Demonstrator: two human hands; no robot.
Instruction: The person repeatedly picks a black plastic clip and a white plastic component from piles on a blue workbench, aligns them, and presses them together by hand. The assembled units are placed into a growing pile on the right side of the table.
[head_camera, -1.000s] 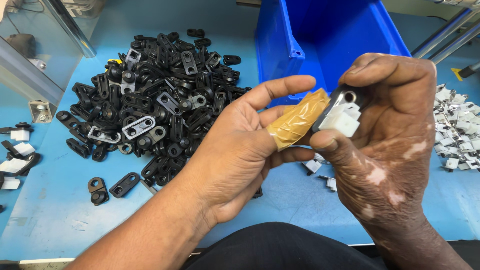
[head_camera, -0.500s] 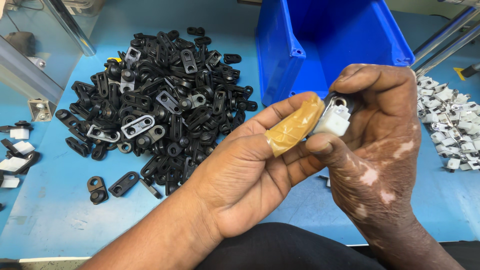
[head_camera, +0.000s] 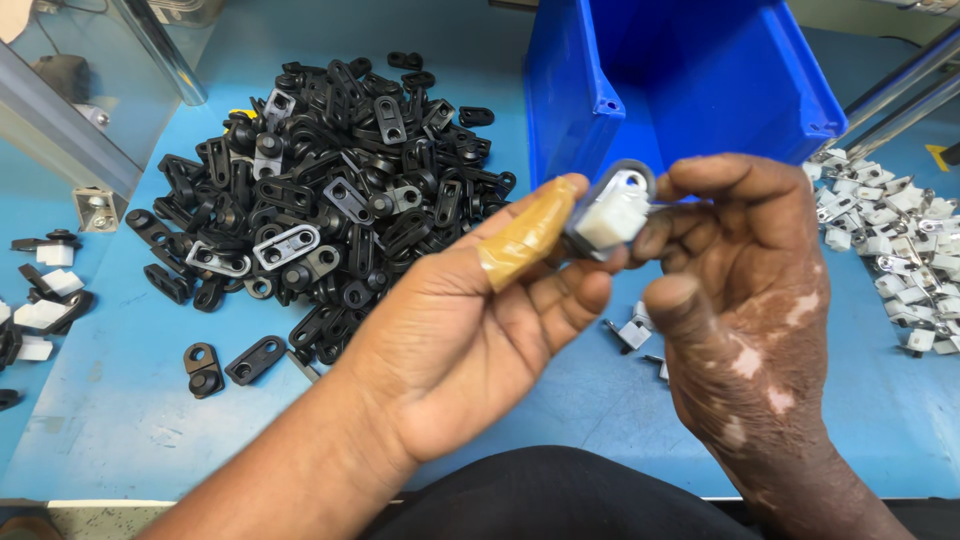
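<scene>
Two hands meet in front of me over the blue table (head_camera: 130, 420), just this side of the blue bin (head_camera: 690, 80). My left hand (head_camera: 470, 340) lies palm up, its fingers curled, one of them wrapped in tan tape (head_camera: 528, 238), and the taped fingertip presses against a small part (head_camera: 612, 212) made of a white block set in a black loop. My right hand (head_camera: 745, 300) pinches the same part from the other side between thumb and fingers, so both hands grip it, and it sits close before the bin's near wall. Below the part, a few loose white pieces (head_camera: 632, 332) lie on the table between the hands. Right of the bin, a spread of white clips (head_camera: 900, 240) covers the table. Left of the bin, a big pile of black loops (head_camera: 320, 200) is heaped up, with two strays (head_camera: 230, 362) lying near its front edge. Further left of the pile, some white and black pieces (head_camera: 45, 300) lie by a metal rail (head_camera: 60, 120).
</scene>
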